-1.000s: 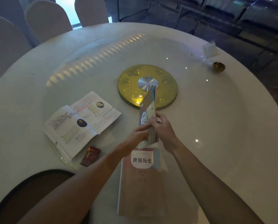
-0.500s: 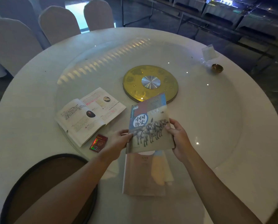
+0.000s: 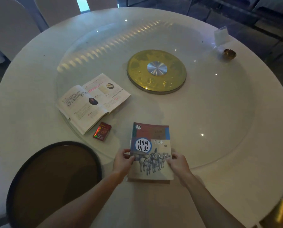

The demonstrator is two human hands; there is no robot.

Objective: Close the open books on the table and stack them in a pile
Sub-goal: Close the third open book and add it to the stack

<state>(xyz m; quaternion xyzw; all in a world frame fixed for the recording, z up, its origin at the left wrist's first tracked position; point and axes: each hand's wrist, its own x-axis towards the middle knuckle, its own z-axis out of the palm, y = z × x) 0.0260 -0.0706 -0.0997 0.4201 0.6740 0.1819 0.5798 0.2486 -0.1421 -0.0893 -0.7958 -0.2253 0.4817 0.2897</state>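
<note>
Two hands setting a closed history book on a pile at the near edge of a round white table (image 3: pixel 38 89)

The closed book (image 3: pixel 151 152), its cover showing horses and a chariot, lies flat on another book (image 3: pixel 148 181) whose edge peeks out beneath it; the left hand (image 3: pixel 123 162) grips its left edge and the right hand (image 3: pixel 177 162) its right edge. To the left an open book (image 3: pixel 92 101) lies face up, with a red cigarette pack (image 3: pixel 102 131) just beside its near corner. A gold disc with a silver hub (image 3: pixel 156 71) sits at the centre, a small brass bowl (image 3: pixel 229 54) and a clear card stand (image 3: pixel 221 35) at the far right rim, and a dark round chair seat (image 3: pixel 55 178) at lower left
</note>
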